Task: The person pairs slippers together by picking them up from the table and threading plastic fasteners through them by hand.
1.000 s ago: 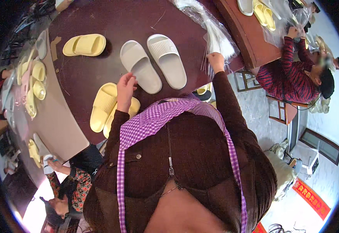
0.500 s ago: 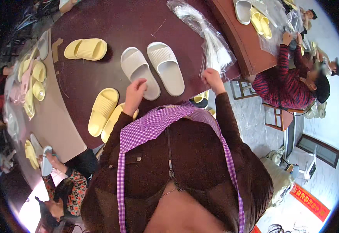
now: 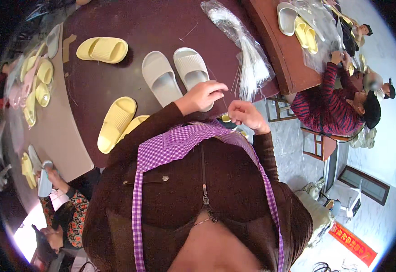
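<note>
The left hand (image 3: 203, 96) hovered over the heel of a grey slipper (image 3: 192, 72), fingers curled with thumb and forefinger tips drawn together; whether they pinched something thin I could not tell. The right hand (image 3: 244, 115) sat just beside it at about four o'clock, off the desk (image 3: 130, 18) edge, fingers bent in toward the palm, and again I could not tell what, if anything, they held. A second grey slipper (image 3: 161, 78) lay at nine o'clock from the first, close alongside. A pair of yellow slippers (image 3: 116, 121) lay at seven o'clock from the grey ones, near the desk's edge by the brown sleeve. Another yellow pair (image 3: 103, 49) rested at ten o'clock, well apart. A bundle of clear bags (image 3: 248, 54) lay at one o'clock from the hands, fanning wide toward the desk edge; nothing showed inside them. At a second desk (image 3: 275, 50) farther at two o'clock, a seated person in stripes (image 3: 334, 106) handled bagged slippers.
</note>
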A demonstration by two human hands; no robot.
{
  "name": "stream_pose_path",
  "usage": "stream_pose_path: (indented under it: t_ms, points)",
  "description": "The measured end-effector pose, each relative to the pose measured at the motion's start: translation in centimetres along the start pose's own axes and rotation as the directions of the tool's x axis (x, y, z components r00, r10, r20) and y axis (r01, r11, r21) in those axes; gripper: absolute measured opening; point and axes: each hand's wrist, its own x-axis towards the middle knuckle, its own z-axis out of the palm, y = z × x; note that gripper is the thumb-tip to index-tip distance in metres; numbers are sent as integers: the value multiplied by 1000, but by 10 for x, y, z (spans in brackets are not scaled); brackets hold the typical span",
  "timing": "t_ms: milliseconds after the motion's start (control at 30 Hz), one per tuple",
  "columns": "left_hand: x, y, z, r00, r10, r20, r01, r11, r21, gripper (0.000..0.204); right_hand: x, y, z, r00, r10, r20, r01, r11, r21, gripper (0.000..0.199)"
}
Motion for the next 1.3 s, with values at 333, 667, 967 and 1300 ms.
stream_pose_path:
  t_ms: [333, 667, 967, 1300]
  points:
    - [-38, 3, -11, 991, 15, -134, 14, 977, 213, 13, -15, -3, -28, 972, -186, -142, 128, 931, -341, 5]
    - [-90, 25, -5, 951, -143, -276, 266, 833, 485, 12, 70, 4, 2, 741, -661, -120, 242, 429, -870, 9]
    - [-135, 7, 7, 857, -318, -406, 487, 758, 434, 14, 128, 40, 43, 762, -612, 211, 471, 301, -829, 9]
    - [-105, -17, 29, 825, -471, -312, 560, 755, 342, 20, 162, 44, 27, 750, -568, 339, 529, 207, -823, 11]
